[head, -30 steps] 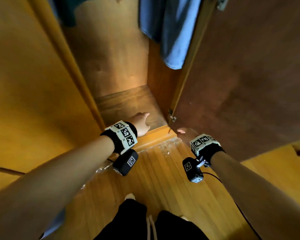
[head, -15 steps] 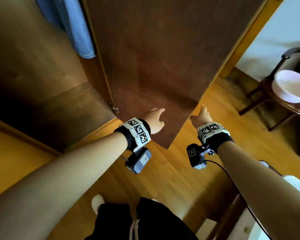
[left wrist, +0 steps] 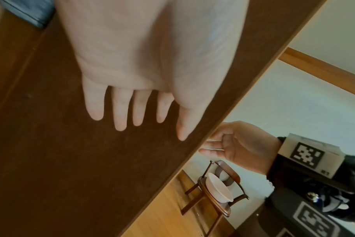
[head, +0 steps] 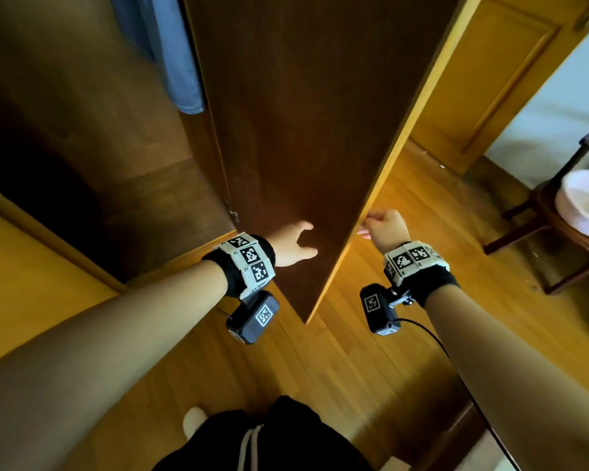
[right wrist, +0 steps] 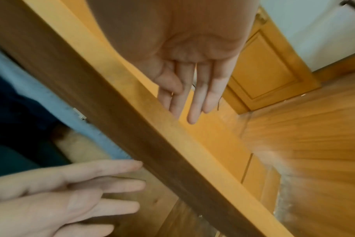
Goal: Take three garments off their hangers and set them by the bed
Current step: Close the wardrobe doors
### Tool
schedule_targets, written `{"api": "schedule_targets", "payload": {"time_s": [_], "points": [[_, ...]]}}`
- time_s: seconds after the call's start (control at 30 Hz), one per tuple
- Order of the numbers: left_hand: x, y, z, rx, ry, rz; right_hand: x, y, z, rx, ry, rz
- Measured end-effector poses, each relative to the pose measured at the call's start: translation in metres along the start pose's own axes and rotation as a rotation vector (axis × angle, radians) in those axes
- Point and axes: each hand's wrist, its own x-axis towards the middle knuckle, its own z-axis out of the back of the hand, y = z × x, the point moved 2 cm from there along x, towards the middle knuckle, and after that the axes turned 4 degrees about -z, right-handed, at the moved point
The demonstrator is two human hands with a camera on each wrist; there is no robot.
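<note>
The left hand (head: 292, 244) lies at the centre of the head view with its fingers (left wrist: 120, 112) straight and spread against the dark inner face of the open wardrobe door (head: 296, 130), holding nothing. The right hand (head: 386, 229) is just right of it, at the door's pale outer edge (right wrist: 192, 144), fingers (right wrist: 197, 99) straight and loosely together, empty; whether they touch the edge cannot be told. In the upper left of the head view a blue garment (head: 174, 56) hangs inside the wardrobe (head: 65, 147), behind the door's hinge side. Its hanger is out of view. At the right edge a wooden chair (head: 551, 232) carries a white basin (head: 585, 205) on the wooden floor (head: 371, 368).
</note>
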Motion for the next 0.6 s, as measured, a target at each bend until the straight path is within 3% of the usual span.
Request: {"api": "schedule_targets", "payload": {"time_s": [0.13, 0.3, 0.43, 0.6], "points": [[-0.03, 0.038, 0.007, -0.039, 0.085, 0.074, -0.028, 0.027, -0.041, -0.07, 0.197, 0.094], [-0.083, 0.084, 0.026, -0.074, 0.041, 0.166, -0.052, 0.063, -0.111, -0.148, 0.427, 0.25], [-0.129, 0.122, 0.039, -0.184, -0.129, 0.204, -0.069, 0.085, -0.171, -0.135, 0.592, 0.329], [-0.173, 0.173, 0.043, -0.324, -0.428, 0.255, -0.096, 0.108, -0.231, -0.137, 0.676, 0.455]]}}
